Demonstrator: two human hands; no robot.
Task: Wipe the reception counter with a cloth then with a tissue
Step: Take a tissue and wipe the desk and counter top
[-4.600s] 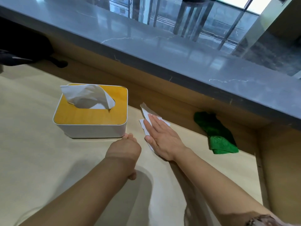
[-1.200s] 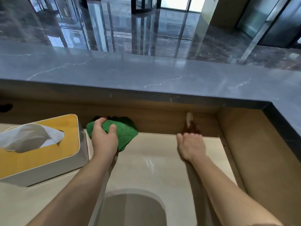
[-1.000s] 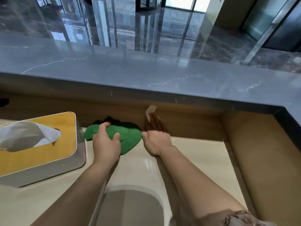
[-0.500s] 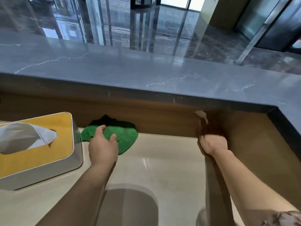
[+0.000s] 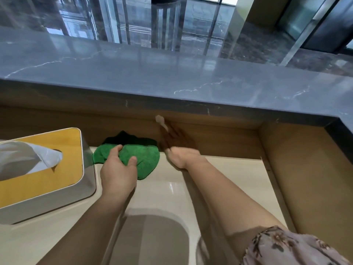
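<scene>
Green cloth [image 5: 146, 159] bunched at back edge of surface [image 5: 225, 180], against wooden back panel [image 5: 229, 142]. Left hand [image 5: 118, 173] on top of cloth, fingers and thumb curled into it. Tissue [image 5: 160, 120] just right of cloth, up on panel, corner poking above right hand [image 5: 183, 155]. Right fingers shadowed and blurred, apparently extended flat over tissue. Tissue box [image 5: 38, 169] at left, just beside cloth.

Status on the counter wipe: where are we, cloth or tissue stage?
Likely done: the cloth pass, since the green cloth sits bunched at the back of the beige desk, gripped by the left hand. In hand: the tissue pass; the right hand presses a tissue against the wooden back panel. Left: unclear how much surface remains to dry.
</scene>
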